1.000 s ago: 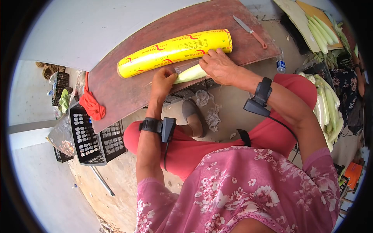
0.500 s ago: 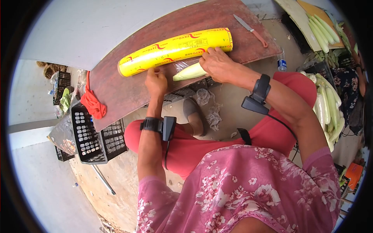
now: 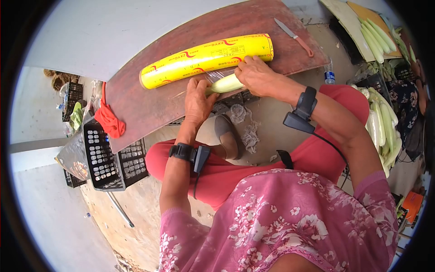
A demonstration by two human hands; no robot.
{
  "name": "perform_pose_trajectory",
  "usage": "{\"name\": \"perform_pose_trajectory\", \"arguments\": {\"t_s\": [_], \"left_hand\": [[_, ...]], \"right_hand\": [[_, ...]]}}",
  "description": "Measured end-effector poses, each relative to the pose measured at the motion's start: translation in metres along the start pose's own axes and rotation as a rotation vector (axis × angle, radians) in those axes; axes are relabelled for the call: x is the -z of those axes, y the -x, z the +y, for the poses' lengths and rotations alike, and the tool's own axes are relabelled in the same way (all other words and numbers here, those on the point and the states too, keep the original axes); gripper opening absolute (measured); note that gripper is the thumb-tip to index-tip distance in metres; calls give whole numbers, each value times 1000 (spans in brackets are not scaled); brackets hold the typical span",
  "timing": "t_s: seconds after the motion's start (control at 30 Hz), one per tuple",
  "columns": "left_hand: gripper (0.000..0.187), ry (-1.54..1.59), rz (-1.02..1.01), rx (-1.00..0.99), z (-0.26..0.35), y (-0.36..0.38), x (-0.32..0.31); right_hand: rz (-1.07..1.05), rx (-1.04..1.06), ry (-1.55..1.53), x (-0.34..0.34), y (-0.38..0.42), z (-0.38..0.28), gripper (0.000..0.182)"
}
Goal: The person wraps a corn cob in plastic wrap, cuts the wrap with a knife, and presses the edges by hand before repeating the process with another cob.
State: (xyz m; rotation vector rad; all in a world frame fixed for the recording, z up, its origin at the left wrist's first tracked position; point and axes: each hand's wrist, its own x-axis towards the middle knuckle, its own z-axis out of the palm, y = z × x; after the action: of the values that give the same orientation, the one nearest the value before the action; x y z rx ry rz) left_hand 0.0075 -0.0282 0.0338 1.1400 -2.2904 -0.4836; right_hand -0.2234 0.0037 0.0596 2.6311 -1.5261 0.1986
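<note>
A long pale green gourd [image 3: 226, 84] lies at the near edge of the reddish-brown table [image 3: 149, 109]. My left hand [image 3: 199, 100] is closed around its left end, which is partly hidden by the fingers. At the other end, the bent fingers of my right hand [image 3: 256, 77] grip the gourd and some clear film. Just beyond both hands rests a big roll of cling film [image 3: 206, 61] in bright yellow wrapping with red print. A strip of clear film [image 3: 215, 75] shows between roll and gourd.
A knife [image 3: 293, 36] with a reddish handle lies at the table's far right. Red cloth [image 3: 108, 120] hangs over the left corner beside a black crate [image 3: 100, 156]. More pale gourds [image 3: 383, 124] are piled at right, near a water bottle [image 3: 329, 76].
My left hand has moved right, from the roll's near edge to the left end of the gourd, and closed on it. My right hand and the roll have shifted slightly.
</note>
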Motion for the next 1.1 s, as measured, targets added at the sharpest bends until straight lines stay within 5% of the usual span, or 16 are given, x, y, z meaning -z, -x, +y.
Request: {"name": "perform_pose_trajectory", "arguments": {"t_s": [0.13, 0.23, 0.37, 0.63, 0.73, 0.93, 1.1], "left_hand": [[22, 110, -48, 77, -1, 1, 6], [19, 228, -62, 121, -4, 3, 7], [17, 233, 23, 26, -19, 6, 1], [14, 547, -44, 386, -18, 0, -3], [14, 559, -99, 442, -21, -4, -2], [13, 667, -213, 521, -20, -14, 6], [14, 742, -207, 515, -31, -16, 0]], "right_hand": [[-134, -33, 26, 7, -1, -2, 31], [-13, 8, -3, 3, 1, 0, 17], [-58, 4, 8, 5, 1, 1, 21], [-176, -24, -4, 9, -1, 1, 30], [2, 14, -51, 6, 3, 1, 18], [-95, 13, -90, 17, 5, -1, 41], [180, 144, 6, -4, 15, 5, 69]]}}
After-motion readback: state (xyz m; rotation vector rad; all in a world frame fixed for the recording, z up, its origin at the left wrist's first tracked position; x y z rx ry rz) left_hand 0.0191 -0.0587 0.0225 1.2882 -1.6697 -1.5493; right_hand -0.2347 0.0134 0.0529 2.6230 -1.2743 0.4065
